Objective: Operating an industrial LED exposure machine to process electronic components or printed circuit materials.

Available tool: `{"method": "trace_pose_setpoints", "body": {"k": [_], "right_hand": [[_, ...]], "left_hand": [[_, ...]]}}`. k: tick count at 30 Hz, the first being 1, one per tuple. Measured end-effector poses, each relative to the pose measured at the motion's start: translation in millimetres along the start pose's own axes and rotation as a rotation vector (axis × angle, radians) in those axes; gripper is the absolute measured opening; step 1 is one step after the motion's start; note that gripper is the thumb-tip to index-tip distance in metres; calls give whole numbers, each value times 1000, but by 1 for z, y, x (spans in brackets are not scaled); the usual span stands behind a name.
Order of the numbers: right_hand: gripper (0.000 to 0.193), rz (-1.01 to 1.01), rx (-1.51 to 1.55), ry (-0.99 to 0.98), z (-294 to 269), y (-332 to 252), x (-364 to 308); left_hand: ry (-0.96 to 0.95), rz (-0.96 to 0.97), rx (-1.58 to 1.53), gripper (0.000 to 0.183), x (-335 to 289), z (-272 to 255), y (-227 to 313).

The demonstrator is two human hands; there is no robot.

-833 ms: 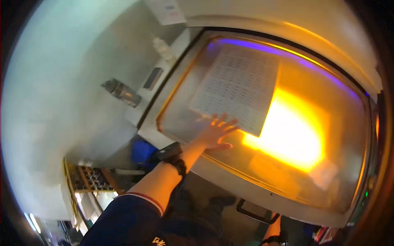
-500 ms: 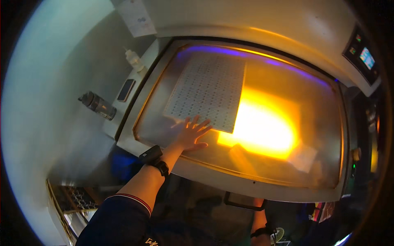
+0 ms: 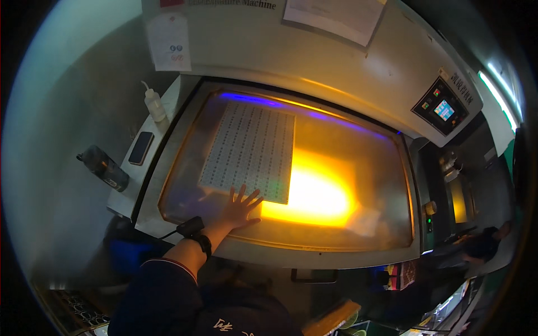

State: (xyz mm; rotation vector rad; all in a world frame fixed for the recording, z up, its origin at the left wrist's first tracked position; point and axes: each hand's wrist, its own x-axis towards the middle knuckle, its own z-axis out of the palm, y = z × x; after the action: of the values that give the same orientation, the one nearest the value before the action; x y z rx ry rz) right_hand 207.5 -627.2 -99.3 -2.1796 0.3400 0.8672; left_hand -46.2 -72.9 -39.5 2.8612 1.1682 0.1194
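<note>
My left hand (image 3: 241, 209) lies with fingers spread on the machine's flat bed, its fingertips over the lower edge of a pale sheet (image 3: 249, 148) patterned with rows of small marks. The sheet lies flat on the left half of the framed bed (image 3: 370, 168), which looks covered by a clear film or glass. Bright yellow light (image 3: 319, 193) glows beside and below the sheet. A black wristband with a small dark device (image 3: 193, 227) is on my left wrist. My right hand does not show.
On the left ledge are a dark bottle (image 3: 103, 168), a phone (image 3: 141, 148) and a white squeeze bottle (image 3: 154, 105). A control panel (image 3: 441, 107) is at the upper right. A black handle (image 3: 314, 276) sticks out below the front edge. Another person (image 3: 482, 246) is at the far right.
The view has shifted, showing more of the machine's upper front. My left hand stays spread at the sheet's lower edge. My right hand, earlier at the front handle, has gone out of sight.
</note>
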Motion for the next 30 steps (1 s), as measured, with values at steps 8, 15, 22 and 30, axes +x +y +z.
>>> {"method": "trace_pose_setpoints", "body": {"k": [8,15,22,30], "right_hand": [[29,-402,-247,261,-68,-61,-28],[32,-1063,-842,233,-68,-226,-46],[47,-1690,-954,95,-2,-291,-43],[51,-1559,-1356,-254,94,-346,-105]], "left_hand": [[-7,57,-58,84,17,-3,21],[-83,-151,-112,79,-9,14,18],[-400,-243,-553,80,-9,-37,37],[-479,296,-369,85,-70,-121,64]]}}
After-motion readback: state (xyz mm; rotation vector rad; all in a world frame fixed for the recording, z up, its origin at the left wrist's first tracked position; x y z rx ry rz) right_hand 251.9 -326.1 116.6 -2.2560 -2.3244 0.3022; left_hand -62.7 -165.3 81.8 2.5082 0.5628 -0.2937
